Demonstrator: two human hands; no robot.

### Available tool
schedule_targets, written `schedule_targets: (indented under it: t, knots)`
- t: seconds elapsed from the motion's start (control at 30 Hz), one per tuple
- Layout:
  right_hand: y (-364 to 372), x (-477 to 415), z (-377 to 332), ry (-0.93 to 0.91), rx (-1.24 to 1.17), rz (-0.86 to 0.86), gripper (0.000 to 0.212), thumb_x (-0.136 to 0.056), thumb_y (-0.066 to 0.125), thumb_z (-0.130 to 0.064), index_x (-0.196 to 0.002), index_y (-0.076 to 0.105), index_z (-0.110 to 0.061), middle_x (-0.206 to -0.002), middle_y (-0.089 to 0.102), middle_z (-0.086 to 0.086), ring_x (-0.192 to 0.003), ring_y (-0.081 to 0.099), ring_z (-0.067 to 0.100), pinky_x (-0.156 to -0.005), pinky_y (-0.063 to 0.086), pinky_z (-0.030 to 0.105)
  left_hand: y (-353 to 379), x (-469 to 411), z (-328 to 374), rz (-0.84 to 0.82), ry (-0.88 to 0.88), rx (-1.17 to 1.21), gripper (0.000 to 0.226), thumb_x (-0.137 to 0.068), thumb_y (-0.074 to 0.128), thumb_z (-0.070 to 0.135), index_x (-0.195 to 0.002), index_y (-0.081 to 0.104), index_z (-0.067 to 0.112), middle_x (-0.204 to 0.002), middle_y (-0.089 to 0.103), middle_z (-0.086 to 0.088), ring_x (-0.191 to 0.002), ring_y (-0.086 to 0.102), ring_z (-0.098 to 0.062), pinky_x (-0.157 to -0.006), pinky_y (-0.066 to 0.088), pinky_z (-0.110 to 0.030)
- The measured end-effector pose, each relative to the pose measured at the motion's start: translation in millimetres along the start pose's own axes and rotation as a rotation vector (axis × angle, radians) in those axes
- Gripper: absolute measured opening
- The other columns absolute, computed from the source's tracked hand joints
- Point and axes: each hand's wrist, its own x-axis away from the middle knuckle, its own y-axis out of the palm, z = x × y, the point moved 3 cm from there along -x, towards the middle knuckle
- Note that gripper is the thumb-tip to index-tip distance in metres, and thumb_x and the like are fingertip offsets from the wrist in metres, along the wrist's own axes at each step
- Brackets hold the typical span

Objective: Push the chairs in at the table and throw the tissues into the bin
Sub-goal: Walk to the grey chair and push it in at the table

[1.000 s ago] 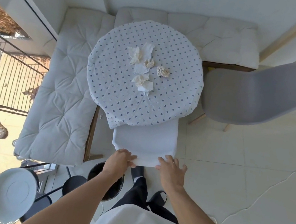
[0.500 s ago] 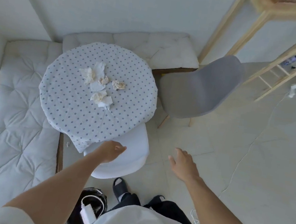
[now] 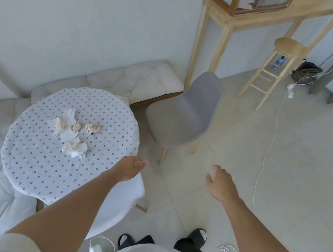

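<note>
Both grips spread apart and empty: left grip over the smooth white chair, right grip over floor tiles. Ahead, the moulded grey chair stands clear of the round dotted-cloth counter bearing crumpled tissues.

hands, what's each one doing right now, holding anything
Left hand: open, empty, above the white chair.
Right hand: open, empty, over the floor.

Pale tiled floor, wooden stool, cushioned bench.
</note>
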Motion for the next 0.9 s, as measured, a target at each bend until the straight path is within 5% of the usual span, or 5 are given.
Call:
schedule_targets:
  t: [0.2,0.4,0.73,0.9]
  knots:
    - [-59,-40,65,-0.007,-0.060,0.044,0.056,-0.106,0.046,-0.039,-0.155,0.039,-0.013,-0.146,0.053,0.014,-0.137,0.047,0.033,-0.108,0.048,0.051,21,-31,91,0.055,-0.042,-0.011,0.037,-0.101,0.048,0.043,-0.077,0.063,0.019,-0.075,0.059,0.005,-0.070,0.054,-0.016,-0.069,0.041,-0.030]
    - [-113,-76,128,-0.032,-0.073,0.075,0.055,-0.106,0.046,-0.039,-0.155,0.039,-0.015,-0.146,0.053,0.013,-0.136,0.048,0.032,-0.107,0.048,0.051,40,-62,173,0.072,0.007,-0.089,0.046,-0.105,0.040,0.049,-0.097,0.072,0.017,-0.101,0.070,-0.004,-0.095,0.064,-0.023,-0.085,0.048,-0.035]
    - [-170,-127,186,-0.031,-0.080,0.101,0.054,-0.104,0.047,-0.039,-0.153,0.042,-0.017,-0.142,0.055,0.012,-0.133,0.049,0.032,-0.103,0.051,0.051,68,-98,240,0.082,0.017,-0.075,0.044,-0.107,0.046,0.044,-0.102,0.078,0.015,-0.102,0.070,-0.002,-0.096,0.063,-0.022,-0.083,0.042,-0.029]
    - [-188,-162,192,-0.043,-0.077,0.102,0.054,-0.104,0.046,-0.039,-0.153,0.041,-0.019,-0.140,0.056,0.010,-0.131,0.050,0.030,-0.098,0.052,0.048,60,-130,257,0.059,-0.015,-0.086,0.042,-0.107,0.043,0.040,-0.107,0.077,0.013,-0.114,0.074,-0.010,-0.107,0.066,-0.028,-0.095,0.049,-0.036]
